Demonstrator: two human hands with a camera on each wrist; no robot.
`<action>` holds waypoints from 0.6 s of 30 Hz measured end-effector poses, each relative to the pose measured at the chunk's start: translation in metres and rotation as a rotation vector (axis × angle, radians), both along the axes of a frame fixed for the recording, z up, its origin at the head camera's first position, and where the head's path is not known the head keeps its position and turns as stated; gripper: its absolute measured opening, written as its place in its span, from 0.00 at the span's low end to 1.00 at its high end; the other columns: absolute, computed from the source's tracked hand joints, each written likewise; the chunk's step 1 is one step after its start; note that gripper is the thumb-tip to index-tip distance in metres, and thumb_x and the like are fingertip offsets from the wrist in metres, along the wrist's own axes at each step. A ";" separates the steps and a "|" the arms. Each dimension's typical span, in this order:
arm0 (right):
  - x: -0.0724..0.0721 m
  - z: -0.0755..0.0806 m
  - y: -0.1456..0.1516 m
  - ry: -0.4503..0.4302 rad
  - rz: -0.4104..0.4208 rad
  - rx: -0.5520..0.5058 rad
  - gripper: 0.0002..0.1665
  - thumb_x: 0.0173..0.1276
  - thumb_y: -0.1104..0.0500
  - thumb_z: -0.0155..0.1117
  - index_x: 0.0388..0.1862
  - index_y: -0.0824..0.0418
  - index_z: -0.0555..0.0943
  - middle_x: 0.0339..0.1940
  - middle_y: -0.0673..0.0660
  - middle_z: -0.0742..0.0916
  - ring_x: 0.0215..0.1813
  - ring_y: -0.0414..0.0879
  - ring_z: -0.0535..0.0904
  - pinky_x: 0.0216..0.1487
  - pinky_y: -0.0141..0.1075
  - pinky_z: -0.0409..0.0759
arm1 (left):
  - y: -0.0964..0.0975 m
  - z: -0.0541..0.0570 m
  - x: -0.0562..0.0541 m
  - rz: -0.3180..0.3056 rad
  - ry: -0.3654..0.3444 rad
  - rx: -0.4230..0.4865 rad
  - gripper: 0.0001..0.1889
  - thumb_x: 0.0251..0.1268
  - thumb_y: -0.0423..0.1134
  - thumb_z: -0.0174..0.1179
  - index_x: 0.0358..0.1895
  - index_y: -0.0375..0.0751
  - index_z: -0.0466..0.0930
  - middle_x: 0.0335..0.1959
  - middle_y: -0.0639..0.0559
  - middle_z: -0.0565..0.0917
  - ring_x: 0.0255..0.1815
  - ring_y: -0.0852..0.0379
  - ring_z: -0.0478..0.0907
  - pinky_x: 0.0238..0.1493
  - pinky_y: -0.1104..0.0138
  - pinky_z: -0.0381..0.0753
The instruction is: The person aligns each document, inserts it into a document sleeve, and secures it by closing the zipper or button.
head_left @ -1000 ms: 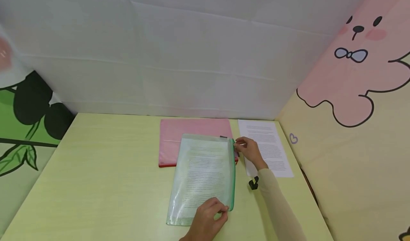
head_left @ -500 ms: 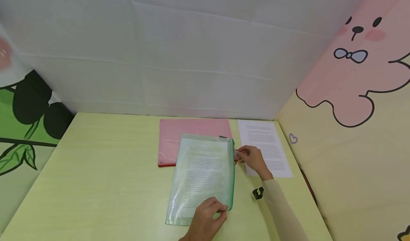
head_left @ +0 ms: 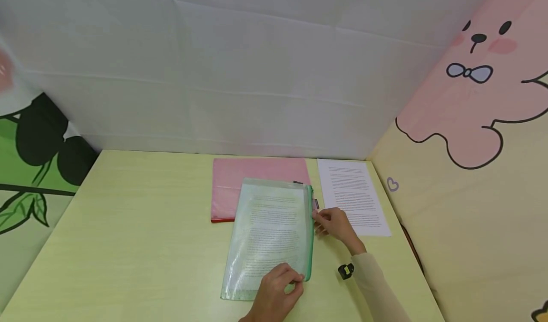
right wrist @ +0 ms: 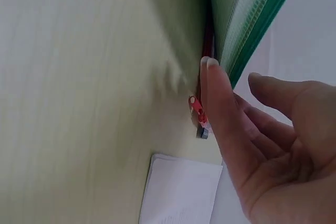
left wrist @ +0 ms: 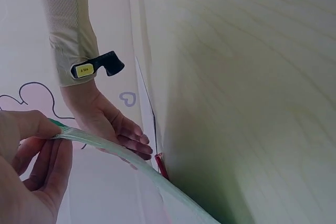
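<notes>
Around first: pink folder (head_left: 259, 170) flat at the far side of the worktop (head_left: 141, 246), long side left-right, red edge strip (head_left: 222, 220) facing near. Green folder (head_left: 265, 236) overlaps its near right part and hides much of that strip

Printed sheet (head_left: 355, 193) far right, long axis near-far; right hand (head_left: 336, 222) covers its near left corner. Red zip pull (right wrist: 195, 104) sits right next to the right hand's fingers. Small dark bar (head_left: 317, 203) just right of the green folder, can't tell what it is. White backdrop (head_left: 257, 74) closes the far side, bear-print wall (head_left: 471, 122) on the right. Black wrist device (head_left: 345, 271) sticks out left of the right sleeve (head_left: 378, 288)

Green folder: near centre of worktop, printed page visible inside. Long axis near-far, far end leaning slightly right. Green zip strip (head_left: 310, 246) runs down its right long side, near right corner lifted

Left hand (head_left: 274, 291): grip clamped on that corner, thumb against fingertips. Right hand: grip apart, thumb and index at the strip about midway along, other fingers extended under the edge
</notes>
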State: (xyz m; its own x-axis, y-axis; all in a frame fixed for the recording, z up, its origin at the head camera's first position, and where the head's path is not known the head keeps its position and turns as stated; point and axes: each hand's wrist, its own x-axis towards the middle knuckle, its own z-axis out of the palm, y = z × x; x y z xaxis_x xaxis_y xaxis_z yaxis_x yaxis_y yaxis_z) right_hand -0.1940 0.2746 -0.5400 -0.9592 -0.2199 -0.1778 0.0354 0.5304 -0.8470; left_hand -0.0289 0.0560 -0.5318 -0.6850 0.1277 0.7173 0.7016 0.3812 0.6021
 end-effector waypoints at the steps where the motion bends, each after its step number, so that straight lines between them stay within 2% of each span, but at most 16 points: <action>1: 0.002 -0.001 0.000 -0.011 0.010 -0.013 0.14 0.76 0.59 0.65 0.42 0.71 0.87 0.29 0.61 0.90 0.29 0.56 0.89 0.31 0.44 0.89 | 0.000 0.000 0.000 -0.006 -0.004 -0.001 0.16 0.39 0.19 0.74 0.29 0.43 0.85 0.28 0.58 0.80 0.30 0.66 0.80 0.36 0.82 0.78; 6: 0.010 -0.003 -0.001 -0.068 0.005 -0.093 0.15 0.73 0.61 0.68 0.45 0.75 0.84 0.31 0.61 0.90 0.31 0.55 0.89 0.35 0.46 0.89 | -0.001 -0.002 0.002 -0.063 -0.047 -0.023 0.16 0.42 0.18 0.73 0.31 0.42 0.84 0.29 0.57 0.81 0.30 0.65 0.80 0.37 0.82 0.79; 10: 0.015 -0.003 -0.002 -0.098 -0.010 -0.146 0.15 0.71 0.64 0.69 0.47 0.77 0.81 0.34 0.63 0.89 0.33 0.54 0.89 0.39 0.48 0.89 | -0.003 -0.005 0.004 -0.128 -0.123 -0.063 0.15 0.45 0.20 0.72 0.33 0.42 0.83 0.30 0.56 0.81 0.31 0.65 0.79 0.38 0.83 0.78; 18: 0.019 -0.007 -0.002 -0.055 -0.001 -0.169 0.14 0.71 0.67 0.68 0.49 0.78 0.81 0.37 0.67 0.89 0.33 0.51 0.88 0.38 0.48 0.89 | -0.005 -0.010 0.007 -0.208 -0.215 -0.236 0.11 0.51 0.29 0.76 0.35 0.42 0.84 0.28 0.58 0.79 0.30 0.69 0.74 0.35 0.86 0.69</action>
State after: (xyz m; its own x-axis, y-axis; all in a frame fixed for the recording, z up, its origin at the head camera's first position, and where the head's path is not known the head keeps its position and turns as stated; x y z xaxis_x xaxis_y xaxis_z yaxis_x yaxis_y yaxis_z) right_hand -0.1750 0.2725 -0.5468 -0.9492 -0.2500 -0.1909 0.0848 0.3810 -0.9207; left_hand -0.0222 0.0509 -0.5421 -0.7586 0.4247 0.4941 0.6459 0.3897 0.6565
